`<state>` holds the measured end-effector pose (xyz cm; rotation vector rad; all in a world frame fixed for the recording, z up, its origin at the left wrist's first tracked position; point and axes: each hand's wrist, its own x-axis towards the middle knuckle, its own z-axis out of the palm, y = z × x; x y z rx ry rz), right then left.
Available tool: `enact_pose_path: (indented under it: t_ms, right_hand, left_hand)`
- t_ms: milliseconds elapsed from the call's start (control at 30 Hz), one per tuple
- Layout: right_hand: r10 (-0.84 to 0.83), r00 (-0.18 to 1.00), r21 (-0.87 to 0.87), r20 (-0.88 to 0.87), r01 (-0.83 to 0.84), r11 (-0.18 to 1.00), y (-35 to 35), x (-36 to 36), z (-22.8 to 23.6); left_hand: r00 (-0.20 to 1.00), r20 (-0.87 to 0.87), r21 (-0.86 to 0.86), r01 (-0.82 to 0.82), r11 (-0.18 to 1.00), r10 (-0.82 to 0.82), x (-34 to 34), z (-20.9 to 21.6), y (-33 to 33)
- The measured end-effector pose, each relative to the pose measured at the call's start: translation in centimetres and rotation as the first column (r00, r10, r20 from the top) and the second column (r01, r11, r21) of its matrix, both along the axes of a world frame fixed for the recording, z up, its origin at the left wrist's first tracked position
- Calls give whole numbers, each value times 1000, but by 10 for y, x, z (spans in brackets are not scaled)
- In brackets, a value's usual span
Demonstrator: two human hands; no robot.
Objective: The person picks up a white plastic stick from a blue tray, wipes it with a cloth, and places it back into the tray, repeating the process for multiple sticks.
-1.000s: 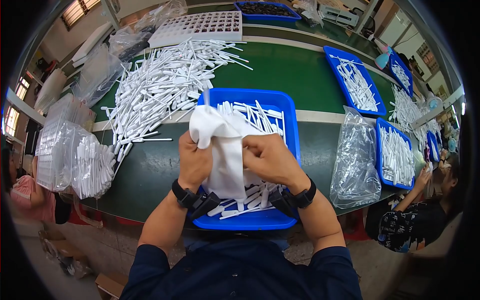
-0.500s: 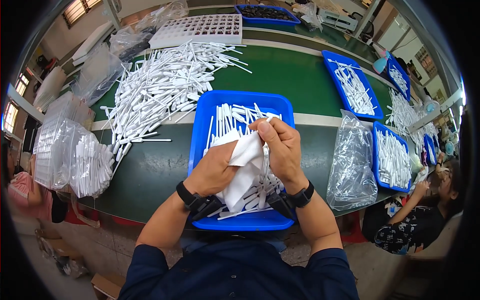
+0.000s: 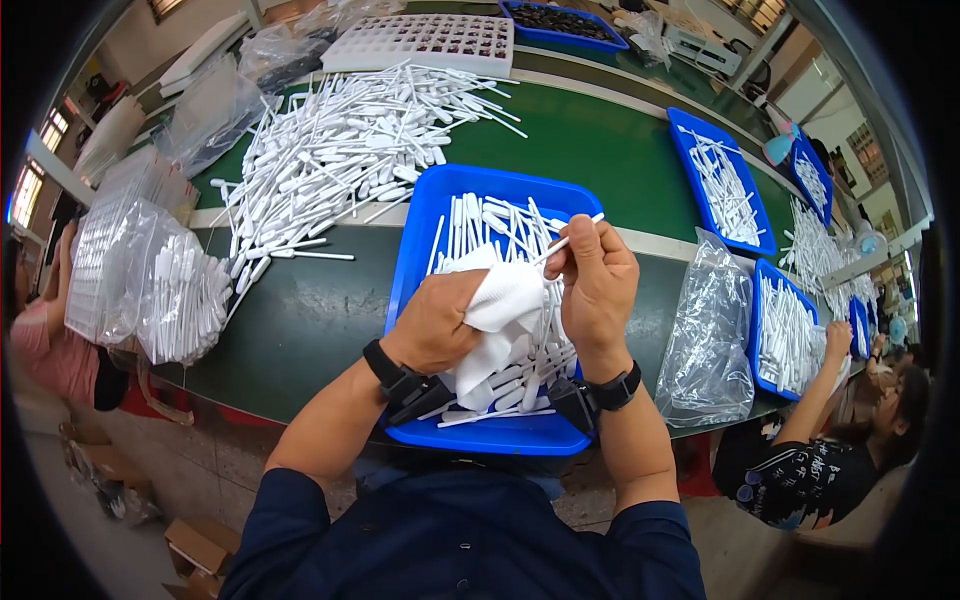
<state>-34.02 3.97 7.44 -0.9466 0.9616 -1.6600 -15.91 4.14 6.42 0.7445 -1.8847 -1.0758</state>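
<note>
White cloth (image 3: pixel 507 298) clutched in left fingers (image 3: pixel 455 322), part-hiding tray (image 3: pixel 490 440); right fingers (image 3: pixel 587 252) pinching stick (image 3: pixel 554 248); stick pile (image 3: pixel 330 150) beyond.

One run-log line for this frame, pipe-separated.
left hand: gripping white cloth | right hand: pinching white stick | blue tray below: holds more sticks | stick pile: beyond tray, left

I can make out white printed lettering (image 3: pixel 815 474), several lines deep, on the black shirt (image 3: pixel 785 490) of the person (image 3: pixel 828 440) at far right.
</note>
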Motion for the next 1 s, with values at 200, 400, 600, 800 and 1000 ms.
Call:
enact_pose_path:
  t_ms: [200,400,600,800,1000]
  right_hand:
    - [96,991,148,91,-108,983,-9,-1,-5]
    - [3,1000,145,-6,-2,989,-10,4,-8]
    - [-52,978,112,-203,76,991,-28,-20,5]
    - [228,-72,236,-971,-130,963,-68,14,37]
    - [-53,-135,69,-989,-763,643,-124,181,33]
  left_hand:
    - [1000,8,-169,-9,986,11,6,-7,-6]
    - [977,10,-143,-208,968,211,8,-10,-3]
    - [997,-81,72,25,997,-20,9,-16,-4]
    - [941,221,46,254,966,-258,11,-10,-4]
    - [959,188,-58,226,972,-212,5,-26,-5]
